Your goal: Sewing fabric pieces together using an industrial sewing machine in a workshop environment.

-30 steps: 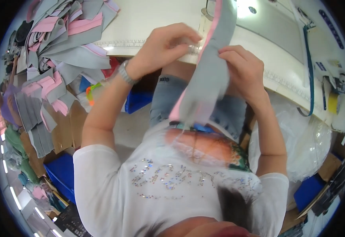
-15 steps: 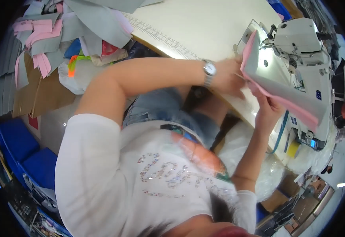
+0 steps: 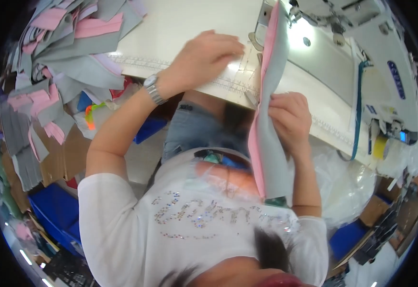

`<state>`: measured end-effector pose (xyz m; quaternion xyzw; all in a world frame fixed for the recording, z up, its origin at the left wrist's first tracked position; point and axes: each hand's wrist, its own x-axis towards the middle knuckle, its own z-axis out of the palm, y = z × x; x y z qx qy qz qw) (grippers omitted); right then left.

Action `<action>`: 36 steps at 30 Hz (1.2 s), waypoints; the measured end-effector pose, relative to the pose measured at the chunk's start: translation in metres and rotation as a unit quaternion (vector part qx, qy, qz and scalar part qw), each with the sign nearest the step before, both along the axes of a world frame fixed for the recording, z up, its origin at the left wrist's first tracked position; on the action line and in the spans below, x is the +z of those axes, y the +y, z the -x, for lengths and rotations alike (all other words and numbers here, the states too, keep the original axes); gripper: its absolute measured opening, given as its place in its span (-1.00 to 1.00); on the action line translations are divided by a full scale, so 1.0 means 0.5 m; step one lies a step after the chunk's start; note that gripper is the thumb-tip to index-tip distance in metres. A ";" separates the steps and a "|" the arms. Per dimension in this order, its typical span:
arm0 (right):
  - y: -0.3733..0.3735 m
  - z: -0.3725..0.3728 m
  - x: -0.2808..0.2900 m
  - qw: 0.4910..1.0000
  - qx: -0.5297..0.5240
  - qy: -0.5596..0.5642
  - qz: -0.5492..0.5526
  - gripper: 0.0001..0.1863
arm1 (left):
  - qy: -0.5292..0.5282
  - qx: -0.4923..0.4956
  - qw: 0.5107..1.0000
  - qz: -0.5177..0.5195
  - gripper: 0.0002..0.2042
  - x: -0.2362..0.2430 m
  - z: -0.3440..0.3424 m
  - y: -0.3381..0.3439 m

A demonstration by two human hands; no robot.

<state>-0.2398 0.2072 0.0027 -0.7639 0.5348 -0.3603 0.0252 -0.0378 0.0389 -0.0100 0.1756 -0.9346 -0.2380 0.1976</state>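
Observation:
A long grey and pink fabric strip runs from the sewing machine at the upper right down over the table's front edge toward my shirt. Its pink layer shows along the left side. My right hand pinches the grey side of the strip about midway, fingers bent against it. To the left, my left hand hovers over the white table, a little blurred, its fingers reaching toward the strip without touching it. Nothing shows in that hand. The strip's top end lies by the machine's lit work area.
Many grey and pink fabric pieces are heaped at the table's left, hanging over a cardboard box. A printed ruler scale follows the table's front edge. Blue bins stand lower left; clear plastic bags are at the right.
My left hand has left the fabric and moved left over the table. The strip, slanted across the machine before, now hangs lengthwise toward me in my right hand. The view has shifted.

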 end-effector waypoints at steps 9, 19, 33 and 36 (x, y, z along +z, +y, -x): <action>0.011 -0.005 0.011 0.999 -0.009 0.053 0.008 -0.80 | 0.100 -0.131 0.982 0.093 -0.77 0.049 0.096 -0.023; 0.019 -0.023 0.041 0.991 -0.024 0.125 -0.036 -0.91 | -0.039 -0.190 0.960 0.201 -0.87 0.064 0.141 -0.043; 0.031 -0.030 0.049 0.985 0.003 0.146 -0.097 -0.87 | 0.015 -0.208 0.964 0.167 -0.78 0.064 0.142 -0.056; 0.022 -0.030 0.046 0.989 -0.014 0.136 -0.048 -0.93 | -0.017 -0.215 0.967 0.138 -0.80 0.071 0.144 -0.061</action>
